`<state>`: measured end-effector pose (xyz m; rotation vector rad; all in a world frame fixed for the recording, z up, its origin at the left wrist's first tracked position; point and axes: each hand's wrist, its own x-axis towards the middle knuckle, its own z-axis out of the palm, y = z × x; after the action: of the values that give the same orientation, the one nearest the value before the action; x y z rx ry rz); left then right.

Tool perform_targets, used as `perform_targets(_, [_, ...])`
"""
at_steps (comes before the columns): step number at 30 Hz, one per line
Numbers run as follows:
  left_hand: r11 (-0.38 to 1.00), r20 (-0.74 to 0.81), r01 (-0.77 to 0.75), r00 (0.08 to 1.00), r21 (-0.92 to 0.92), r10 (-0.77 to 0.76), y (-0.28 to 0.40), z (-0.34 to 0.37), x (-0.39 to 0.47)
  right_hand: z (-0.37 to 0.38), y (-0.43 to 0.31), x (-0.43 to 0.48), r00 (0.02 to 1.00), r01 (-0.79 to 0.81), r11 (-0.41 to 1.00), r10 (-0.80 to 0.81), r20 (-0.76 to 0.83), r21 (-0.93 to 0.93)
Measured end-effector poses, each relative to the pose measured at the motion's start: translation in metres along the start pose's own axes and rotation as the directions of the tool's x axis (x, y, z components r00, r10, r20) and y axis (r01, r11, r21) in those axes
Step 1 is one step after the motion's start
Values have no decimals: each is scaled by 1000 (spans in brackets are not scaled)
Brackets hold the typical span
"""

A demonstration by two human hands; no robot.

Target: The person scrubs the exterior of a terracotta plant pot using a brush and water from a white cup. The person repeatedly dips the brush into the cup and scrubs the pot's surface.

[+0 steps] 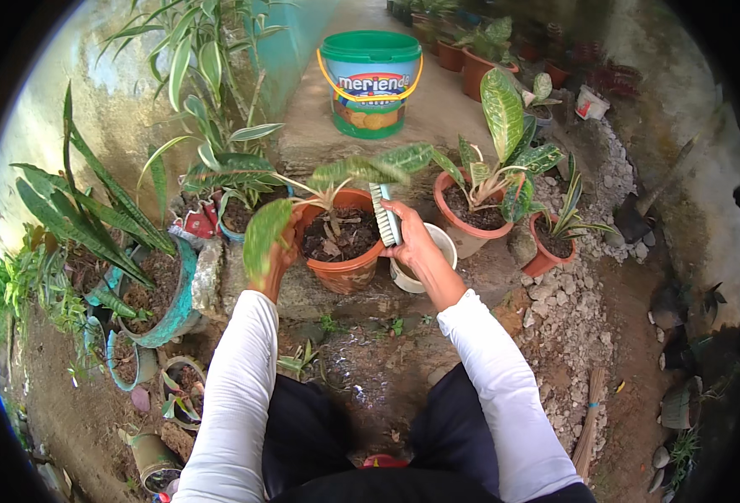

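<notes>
An orange plastic plant pot stands in front of me on a concrete ledge, holding dark soil and a broad-leaved plant. My left hand grips the pot's left side, and a blurred green leaf covers part of that hand. In my right hand is a scrub brush with pale bristles and a light blue-grey back. Its bristles face the pot's right rim; whether they touch it I cannot tell. Below the right hand sits a white tub, partly hidden by the wrist.
Behind the pot stands a green biscuit bucket with a yellow handle. To the right are two more orange potted plants. A turquoise-painted planter is at the left. Rubble and a stick broom lie right.
</notes>
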<state>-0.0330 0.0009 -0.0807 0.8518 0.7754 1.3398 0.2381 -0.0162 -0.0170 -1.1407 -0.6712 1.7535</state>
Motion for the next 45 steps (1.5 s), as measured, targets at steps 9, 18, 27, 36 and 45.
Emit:
perform_targets(9, [984, -254, -77, 967, -158, 34, 10, 2, 25, 16, -9, 6, 993, 47, 997, -40, -115, 61])
perform_targets(18, [999, -722, -9, 691, 44, 38, 54, 49, -6, 14, -9, 47, 980, 69, 997, -62, -190, 29])
perform_targets(27, [-71, 434, -483, 702, 873, 564, 32, 117, -72, 23, -14, 52, 972, 73, 993, -51, -229, 89])
perform_targets(36, [63, 355, -416, 836, 907, 418, 29, 101, -51, -21, -32, 39, 998, 54, 987, -48, -43, 151])
perform_targets(45, [192, 336, -423, 869, 886, 363, 31, 94, -30, -46, -40, -8, 987, -149, 52, -57, -152, -987])
